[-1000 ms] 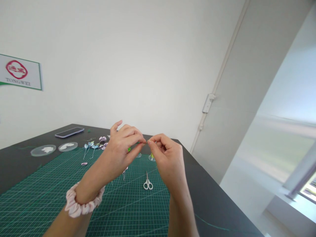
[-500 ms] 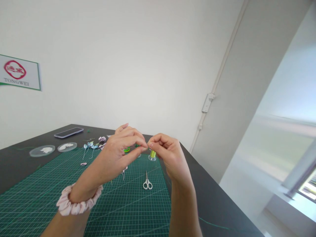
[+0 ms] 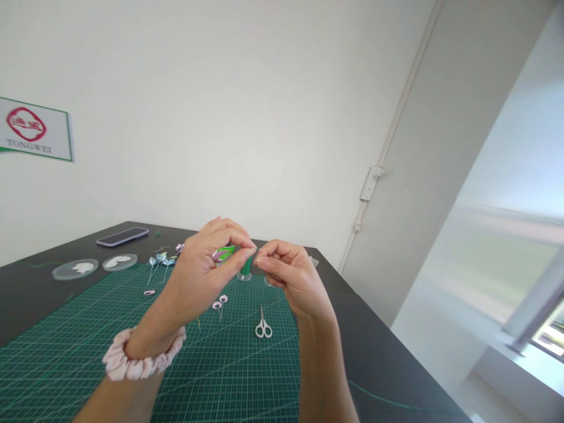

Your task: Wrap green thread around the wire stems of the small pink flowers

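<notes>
My left hand point(image 3: 220, 252) and my right hand point(image 3: 288, 267) are raised over the green cutting mat point(image 3: 238, 376), fingertips close together. Each has thumb and forefinger pinched. A thin dark strand seems to run between the fingertips, too fine to identify. Just behind the hands stand a spool of green thread point(image 3: 245, 269) and a bright green roll point(image 3: 226, 253), both partly hidden. White-handled scissors point(image 3: 263, 328) lie on the mat below my hands. Left of them are small pink petals on wire stems point(image 3: 220, 303).
A single pink petal point(image 3: 148, 292) and pale blue flowers on stems point(image 3: 163, 259) lie left. Beyond them are two shallow dishes point(image 3: 66, 272) with white pieces and a phone point(image 3: 123, 236). A green thread point(image 3: 388, 402) trails over the table at right.
Both hands have shifted slightly left. The pink petals on the mat and the green spool now show more, while the yellow-green spool is mostly covered by my right hand.
</notes>
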Demonstrator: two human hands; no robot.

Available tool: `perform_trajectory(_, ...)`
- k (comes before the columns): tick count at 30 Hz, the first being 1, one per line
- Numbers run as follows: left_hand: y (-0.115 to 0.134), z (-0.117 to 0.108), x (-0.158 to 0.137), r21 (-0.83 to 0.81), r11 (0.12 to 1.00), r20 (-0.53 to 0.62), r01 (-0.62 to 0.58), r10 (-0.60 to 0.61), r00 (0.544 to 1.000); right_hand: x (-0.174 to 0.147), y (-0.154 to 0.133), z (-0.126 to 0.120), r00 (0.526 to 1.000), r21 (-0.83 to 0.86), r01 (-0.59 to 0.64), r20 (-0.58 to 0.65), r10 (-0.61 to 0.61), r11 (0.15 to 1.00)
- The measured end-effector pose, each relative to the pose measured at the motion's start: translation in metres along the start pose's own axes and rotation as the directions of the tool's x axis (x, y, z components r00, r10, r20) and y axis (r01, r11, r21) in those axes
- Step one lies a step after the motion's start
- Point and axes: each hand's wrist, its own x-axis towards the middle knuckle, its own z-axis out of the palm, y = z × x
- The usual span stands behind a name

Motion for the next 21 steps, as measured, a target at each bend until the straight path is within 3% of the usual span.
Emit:
perform_trajectory(9,-0.01,0.005,-0.005,0.27,0.962,-0.089,-0.035,0.062,0.994,-0.01,-0.008,0.015,0.977,-0.348,0.064,-0.169,-0.129,0.935)
perform_trajectory(15,-0.009,0.007,-0.007,0.287,0.958,-0.143,-0.017,0.06,0.988,-0.013,-0.01,0.02,0.968,-0.395,0.076,-0.189,-0.162,0.915)
perform_trajectory(21,-0.012,0.008,-0.008,0.325,0.944,-0.048,-0.066,0.086,0.995,-0.018,-0.009,0.021,0.945,-0.517,0.112,-0.209,-0.252,0.848)
